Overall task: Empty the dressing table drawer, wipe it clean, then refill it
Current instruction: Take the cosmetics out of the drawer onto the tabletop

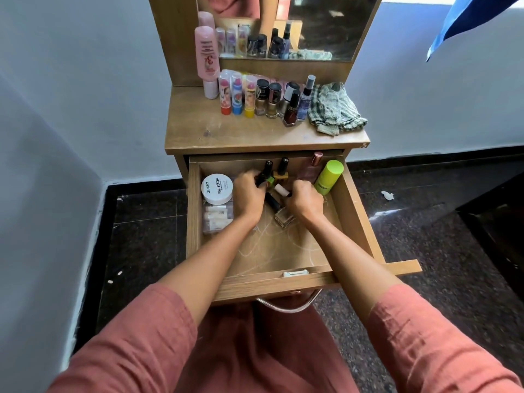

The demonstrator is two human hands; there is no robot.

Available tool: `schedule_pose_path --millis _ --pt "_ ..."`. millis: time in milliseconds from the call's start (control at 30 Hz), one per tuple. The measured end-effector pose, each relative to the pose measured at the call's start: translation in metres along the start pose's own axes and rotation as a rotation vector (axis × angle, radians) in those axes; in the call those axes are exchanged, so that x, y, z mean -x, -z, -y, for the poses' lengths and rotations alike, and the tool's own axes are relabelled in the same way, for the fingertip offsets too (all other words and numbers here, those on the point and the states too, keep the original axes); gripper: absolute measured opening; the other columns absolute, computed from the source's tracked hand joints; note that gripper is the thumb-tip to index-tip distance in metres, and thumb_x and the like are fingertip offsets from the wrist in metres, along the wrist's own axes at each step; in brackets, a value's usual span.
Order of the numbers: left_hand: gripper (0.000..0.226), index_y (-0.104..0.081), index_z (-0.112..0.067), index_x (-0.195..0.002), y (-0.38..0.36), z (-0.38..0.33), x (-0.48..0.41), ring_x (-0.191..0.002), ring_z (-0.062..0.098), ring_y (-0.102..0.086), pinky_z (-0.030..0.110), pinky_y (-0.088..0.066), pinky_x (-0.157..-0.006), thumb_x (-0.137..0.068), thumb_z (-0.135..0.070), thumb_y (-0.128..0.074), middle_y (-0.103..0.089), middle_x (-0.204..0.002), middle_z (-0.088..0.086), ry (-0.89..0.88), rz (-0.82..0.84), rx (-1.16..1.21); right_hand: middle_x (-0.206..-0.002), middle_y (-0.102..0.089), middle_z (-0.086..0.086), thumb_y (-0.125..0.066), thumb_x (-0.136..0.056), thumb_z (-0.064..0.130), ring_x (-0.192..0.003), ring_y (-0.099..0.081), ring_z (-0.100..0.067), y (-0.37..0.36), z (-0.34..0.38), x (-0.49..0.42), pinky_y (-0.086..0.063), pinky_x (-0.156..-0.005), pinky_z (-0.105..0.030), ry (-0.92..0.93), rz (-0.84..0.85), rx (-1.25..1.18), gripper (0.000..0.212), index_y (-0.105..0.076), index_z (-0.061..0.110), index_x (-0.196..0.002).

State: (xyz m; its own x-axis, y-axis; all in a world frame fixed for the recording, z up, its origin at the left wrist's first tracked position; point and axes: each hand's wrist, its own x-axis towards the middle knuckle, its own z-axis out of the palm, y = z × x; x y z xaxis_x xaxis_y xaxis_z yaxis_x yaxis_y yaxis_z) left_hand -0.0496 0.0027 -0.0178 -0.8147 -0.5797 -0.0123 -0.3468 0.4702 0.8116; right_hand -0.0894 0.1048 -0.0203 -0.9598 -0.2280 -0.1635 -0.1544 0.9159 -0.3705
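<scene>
The wooden drawer [357, 211] stands pulled out below the dressing table top [226, 134]. Both my hands are inside it. My left hand [249, 195] grips a black-capped nail polish bottle [266, 168]. My right hand [304, 201] is curled around a small white-capped bottle [281, 190]. Between my hands lie a yellow polish bottle [281, 170] and a clear one [283, 217]. A white nail polish remover jar [217, 188] sits at the left on a clear box [217, 218]. A green bottle [328, 177] and a pink perfume bottle [310, 170] lean at the back right.
On the table top stand a pink lotion bottle [207, 61], three lip balm sticks [236, 93], several polish bottles [276, 100], a spray bottle [306, 99] and a checked cloth [334, 110]. A mirror [312, 24] rises behind. Dark tiled floor [425, 236] surrounds the table.
</scene>
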Motion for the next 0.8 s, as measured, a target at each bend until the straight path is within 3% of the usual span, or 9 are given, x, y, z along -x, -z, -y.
schedule_pose_path --millis 200,300,500,567,700,800 --pt "0.023 -0.068 -0.002 -0.103 0.008 -0.003 0.005 -0.093 0.031 -0.064 0.038 -0.05 -0.078 -0.081 -0.008 -0.066 -0.07 -0.101 0.017 -0.029 -0.017 0.029 -0.11 -0.06 -0.019 -0.054 -0.088 0.025 -0.102 -0.058 -0.04 0.012 -0.001 0.008 -0.047 -0.082 -0.042 -0.026 -0.036 -0.138 0.025 -0.062 0.005 -0.1" --pt "0.026 -0.068 -0.004 -0.105 0.017 -0.006 0.008 -0.093 0.026 -0.064 0.035 -0.052 -0.078 -0.081 -0.013 -0.068 -0.069 -0.102 0.013 -0.087 -0.03 0.034 -0.097 -0.065 -0.019 -0.056 -0.087 0.023 -0.092 -0.062 -0.039 0.025 0.005 0.015 -0.052 -0.076 -0.044 0.052 -0.096 -0.279 0.022 -0.066 0.004 -0.088" --pt "0.018 -0.066 -0.004 -0.102 0.052 -0.029 0.007 -0.083 0.01 -0.058 0.004 -0.042 -0.06 -0.085 -0.01 -0.062 -0.067 -0.099 0.009 -0.255 -0.042 0.082 -0.104 -0.068 -0.017 -0.059 -0.086 0.012 -0.097 -0.064 -0.027 0.062 0.036 0.021 -0.053 -0.086 -0.047 0.17 -0.12 -0.518 0.018 -0.067 0.003 -0.099" --pt "0.017 -0.065 -0.004 -0.102 0.065 -0.036 0.001 -0.084 0.007 -0.057 -0.001 -0.042 -0.063 -0.088 -0.01 -0.058 -0.066 -0.1 0.008 -0.3 -0.064 0.095 -0.106 -0.067 -0.017 -0.058 -0.087 0.01 -0.095 -0.064 -0.026 0.072 0.049 0.02 -0.053 -0.084 -0.047 0.221 -0.145 -0.566 0.019 -0.065 0.002 -0.103" --pt "0.023 -0.062 -0.007 -0.111 0.088 -0.046 -0.022 -0.103 0.014 -0.059 0.008 -0.041 -0.079 -0.09 -0.009 -0.055 -0.064 -0.113 0.008 -0.334 -0.155 0.087 -0.107 -0.067 -0.013 -0.058 -0.086 0.004 -0.089 -0.06 -0.014 0.085 0.077 0.009 -0.049 -0.076 -0.022 0.308 -0.213 -0.579 0.024 -0.064 0.001 -0.109" --pt "0.028 -0.061 -0.006 -0.117 0.1 -0.047 -0.044 -0.106 0.018 -0.06 0.021 -0.046 -0.091 -0.089 -0.005 -0.055 -0.064 -0.115 0.011 -0.335 -0.191 0.09 -0.089 -0.065 -0.007 -0.059 -0.085 0.002 -0.081 -0.054 -0.01 0.084 0.099 -0.009 -0.039 -0.06 -0.003 0.334 -0.25 -0.572 0.018 -0.067 -0.001 -0.101"
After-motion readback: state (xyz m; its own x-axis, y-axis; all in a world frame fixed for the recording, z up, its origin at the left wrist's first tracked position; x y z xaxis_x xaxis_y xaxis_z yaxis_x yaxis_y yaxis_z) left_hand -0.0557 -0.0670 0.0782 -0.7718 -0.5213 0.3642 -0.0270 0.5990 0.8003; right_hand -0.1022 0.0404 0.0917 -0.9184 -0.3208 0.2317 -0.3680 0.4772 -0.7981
